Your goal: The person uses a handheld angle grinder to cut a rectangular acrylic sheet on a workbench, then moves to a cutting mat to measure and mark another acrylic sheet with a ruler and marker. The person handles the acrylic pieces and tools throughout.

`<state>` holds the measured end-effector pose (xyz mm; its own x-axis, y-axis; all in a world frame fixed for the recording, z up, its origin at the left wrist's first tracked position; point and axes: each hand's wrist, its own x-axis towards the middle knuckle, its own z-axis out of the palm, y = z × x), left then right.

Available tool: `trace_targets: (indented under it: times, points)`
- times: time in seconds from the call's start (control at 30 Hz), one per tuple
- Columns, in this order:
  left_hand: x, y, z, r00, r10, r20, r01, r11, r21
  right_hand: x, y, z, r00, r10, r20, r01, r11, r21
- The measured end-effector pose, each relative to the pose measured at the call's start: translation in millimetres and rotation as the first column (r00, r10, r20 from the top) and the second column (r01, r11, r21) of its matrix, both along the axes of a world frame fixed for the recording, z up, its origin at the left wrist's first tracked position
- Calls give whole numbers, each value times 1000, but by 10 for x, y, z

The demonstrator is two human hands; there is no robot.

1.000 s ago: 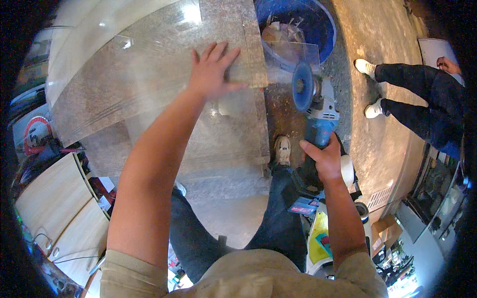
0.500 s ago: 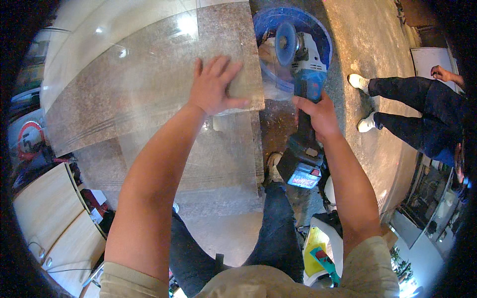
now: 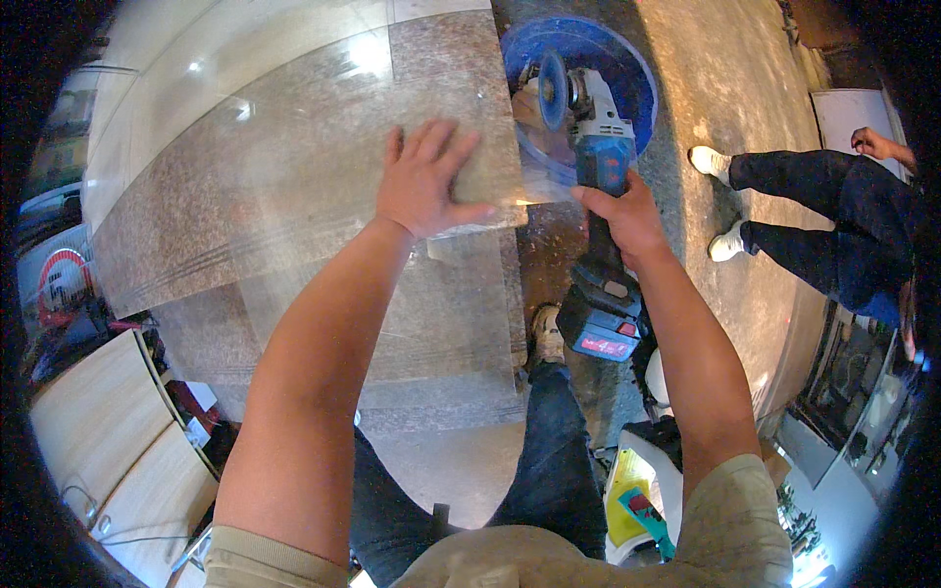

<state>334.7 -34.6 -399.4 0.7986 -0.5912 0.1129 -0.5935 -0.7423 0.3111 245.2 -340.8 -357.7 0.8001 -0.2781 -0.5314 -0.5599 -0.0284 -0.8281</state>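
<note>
My left hand lies flat with fingers spread on a brown stone-look sheet, close to its right edge. The sheet is glossy and rests over more sheets of the same kind. In my right hand is a cordless angle grinder, blue and grey, gripped round its body. Its round blue disc stands edge-up at the far end, just right of the sheet. The grinder's black battery points back toward me. Whether the disc is spinning, I cannot tell.
Below the grinder head stands a blue round tub with pieces of material inside. Another person's legs are on the floor at the right. A white container with a yellow inside sits near my right leg; pale wooden panels stand at left.
The grinder has shifted slightly away and tilted a little, its disc moving slightly left and its battery swinging right. My left hand stays flat on the sheet in nearly the same place.
</note>
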Motion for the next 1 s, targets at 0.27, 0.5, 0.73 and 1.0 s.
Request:
trace_targets:
  times: [0.27,0.5,0.73,1.0]
  points:
    - [-13,5,-17,999,4,46,-3,1000,-21,44,-35,-65,1000,28,-3,-28,998,-62]
    - [6,-22,-2,999,-4,48,5,1000,-23,72,-79,-174,994,86,72,-71,980,-185]
    - [51,-18,-15,995,-67,79,70,997,-36,69,-34,40,997,78,23,-71,972,-222]
    - [25,-11,-22,993,-67,101,68,998,-5,72,-48,67,995,104,0,-102,972,-214]
